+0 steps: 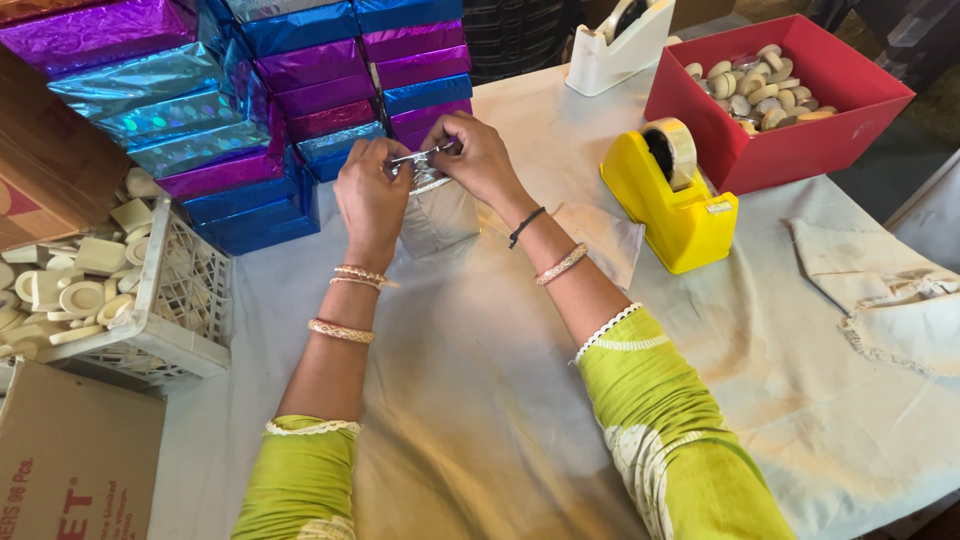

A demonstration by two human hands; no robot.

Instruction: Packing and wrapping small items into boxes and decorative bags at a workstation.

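Both hands hide the top of the silver-foil box (pixel 437 215) at table centre; left hand (pixel 370 195) and right hand (pixel 478 158) pinch its foil flap. Foil-wrapped boxes (pixel 250 110) stack far left; a yellow tape dispenser (pixel 668 200) stands right.

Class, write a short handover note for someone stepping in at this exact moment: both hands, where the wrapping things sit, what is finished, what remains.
Left hand and right hand pinch the top fold of a silver foil-wrapped box standing on the cloth-covered table.
Yellow tape dispenser sits to the right, white one behind it.
Done: sides wrapped; stacked purple and blue wrapped boxes at left.
Left: top fold not yet flattened or taped.
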